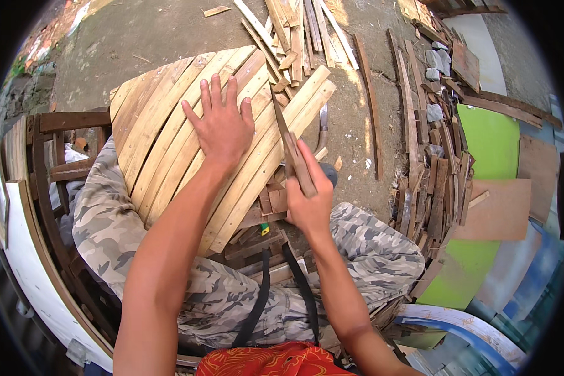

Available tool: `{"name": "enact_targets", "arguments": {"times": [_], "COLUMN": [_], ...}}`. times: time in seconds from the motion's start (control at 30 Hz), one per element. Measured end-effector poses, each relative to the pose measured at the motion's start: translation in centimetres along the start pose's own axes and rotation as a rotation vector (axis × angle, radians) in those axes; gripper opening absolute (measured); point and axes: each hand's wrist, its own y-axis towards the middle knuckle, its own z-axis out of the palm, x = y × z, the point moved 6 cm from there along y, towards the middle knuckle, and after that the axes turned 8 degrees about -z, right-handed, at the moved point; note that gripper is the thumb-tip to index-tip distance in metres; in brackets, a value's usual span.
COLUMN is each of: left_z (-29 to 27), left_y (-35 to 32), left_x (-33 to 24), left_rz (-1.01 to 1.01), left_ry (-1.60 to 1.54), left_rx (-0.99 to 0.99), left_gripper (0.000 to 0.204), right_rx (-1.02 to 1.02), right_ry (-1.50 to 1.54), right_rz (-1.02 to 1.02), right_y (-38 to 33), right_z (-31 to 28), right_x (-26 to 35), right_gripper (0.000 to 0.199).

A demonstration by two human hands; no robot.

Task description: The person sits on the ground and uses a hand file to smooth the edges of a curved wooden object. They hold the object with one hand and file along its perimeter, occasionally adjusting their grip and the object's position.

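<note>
A rounded panel of pale wooden slats (169, 128) lies tilted across my lap, with small nail marks along the slats. My left hand (222, 122) rests flat on it, fingers spread, pressing on the middle slats. In my right hand (311, 200) is the wooden handle of a handsaw (281, 122), gripped in closed fingers. Its narrow blade, seen nearly edge-on, points away from me over the slats near the panel's right side. I cannot tell how deep the blade sits in the wood. The right-hand slats stick out past the others at their far ends.
Loose wood strips (307, 31) lie heaped beyond the panel. Stacked scrap wood (435, 188) runs along the right, beside green sheets (489, 141). A dark wooden frame (75, 122) stands at left. Below the panel a small yellow-and-green object (265, 229) shows near black straps (301, 282).
</note>
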Motion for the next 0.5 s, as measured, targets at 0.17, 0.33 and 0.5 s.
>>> {"name": "enact_targets", "arguments": {"times": [0.17, 0.33, 0.5], "left_z": [0.0, 0.4, 0.3], "left_y": [0.0, -0.2, -0.1], "left_x": [-0.1, -0.2, -0.1], "left_rz": [0.002, 0.008, -0.015], "left_ry": [0.002, 0.009, 0.018], "left_rx": [0.000, -0.033, 0.005], "left_gripper": [0.056, 0.056, 0.056], "right_rx": [-0.010, 0.148, 0.019], "right_ry": [-0.167, -0.205, 0.054], "right_rz": [-0.247, 0.073, 0.081], "right_y": [3.8, -17.6, -6.7], "right_z": [2.4, -7.0, -3.7], "right_x": [-0.8, 3.1, 3.0], "right_gripper": [0.064, 0.062, 0.060]}}
